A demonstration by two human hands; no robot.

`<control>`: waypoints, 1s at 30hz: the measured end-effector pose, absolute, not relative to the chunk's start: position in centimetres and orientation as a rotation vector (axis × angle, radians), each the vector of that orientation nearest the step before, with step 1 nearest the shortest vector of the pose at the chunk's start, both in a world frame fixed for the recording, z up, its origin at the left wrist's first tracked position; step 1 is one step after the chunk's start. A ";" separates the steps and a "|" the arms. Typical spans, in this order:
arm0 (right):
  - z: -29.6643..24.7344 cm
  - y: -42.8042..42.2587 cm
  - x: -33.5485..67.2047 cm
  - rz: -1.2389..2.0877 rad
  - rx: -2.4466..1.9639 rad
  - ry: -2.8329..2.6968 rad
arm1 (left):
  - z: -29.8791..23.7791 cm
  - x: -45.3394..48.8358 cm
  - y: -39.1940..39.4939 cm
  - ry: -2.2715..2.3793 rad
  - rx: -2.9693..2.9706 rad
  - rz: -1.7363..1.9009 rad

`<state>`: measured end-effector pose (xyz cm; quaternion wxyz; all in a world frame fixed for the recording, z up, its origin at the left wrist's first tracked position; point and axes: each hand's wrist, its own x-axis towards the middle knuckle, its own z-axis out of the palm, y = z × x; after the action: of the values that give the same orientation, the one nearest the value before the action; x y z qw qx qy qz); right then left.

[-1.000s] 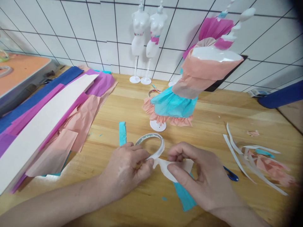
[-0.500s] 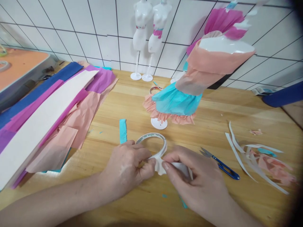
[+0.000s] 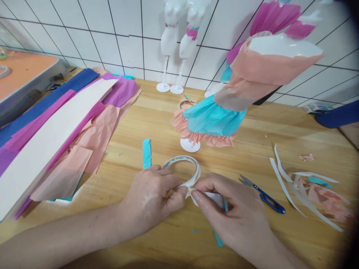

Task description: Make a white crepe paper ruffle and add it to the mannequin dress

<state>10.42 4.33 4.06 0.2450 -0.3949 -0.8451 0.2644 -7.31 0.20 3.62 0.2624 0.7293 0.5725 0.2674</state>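
Note:
A nearly used-up roll of white tape (image 3: 183, 160) stands out between my hands, with printed lettering on its inner ring. My left hand (image 3: 157, 196) is closed, its thumb and fingers pinching the roll's near edge. My right hand (image 3: 230, 209) is closed as well, pinching the white tape's pulled-out end close to the left thumb. A pale strip of that tape (image 3: 214, 199) shows under the right fingers. One blue crepe strip (image 3: 147, 153) lies just beyond my left hand, and another (image 3: 218, 239) sticks out beneath my right hand. Blue-handled thread snips (image 3: 265, 196) rest to the right.
A mini mannequin in a peach and blue paper dress (image 3: 241, 82) stands ahead; two bare white mannequins (image 3: 168, 41) are by the tiled wall. Folded coloured paper (image 3: 98, 134) and a long white board (image 3: 56, 145) lie left. Peeled white strips (image 3: 286, 190) and paper scraps (image 3: 328, 203) lie right.
The hands have drawn slightly closer at the tape, and the tape between the fingertips looks narrower. The camera view has shifted a little; both hands keep their pinches.

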 end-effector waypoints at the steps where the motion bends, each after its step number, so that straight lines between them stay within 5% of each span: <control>1: 4.0 4.3 10.4 0.714 -1.091 -2.295 | 3.6 -7.3 0.2 1.549 1.973 0.715; 15: 3.8 4.7 10.1 0.568 -1.129 -2.293 | 4.3 -7.3 0.3 1.490 2.148 0.542; 23: 4.2 5.2 10.2 0.742 -1.122 -2.343 | 5.2 -9.1 1.3 1.196 1.741 0.569; 30: 4.2 5.7 9.9 0.825 -1.131 -2.326 | 4.3 -9.5 2.2 1.487 1.631 0.608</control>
<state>9.89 5.70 4.25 0.2120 -0.4070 -0.8373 0.2972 -9.48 2.19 4.26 0.4134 0.6489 0.5913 0.2418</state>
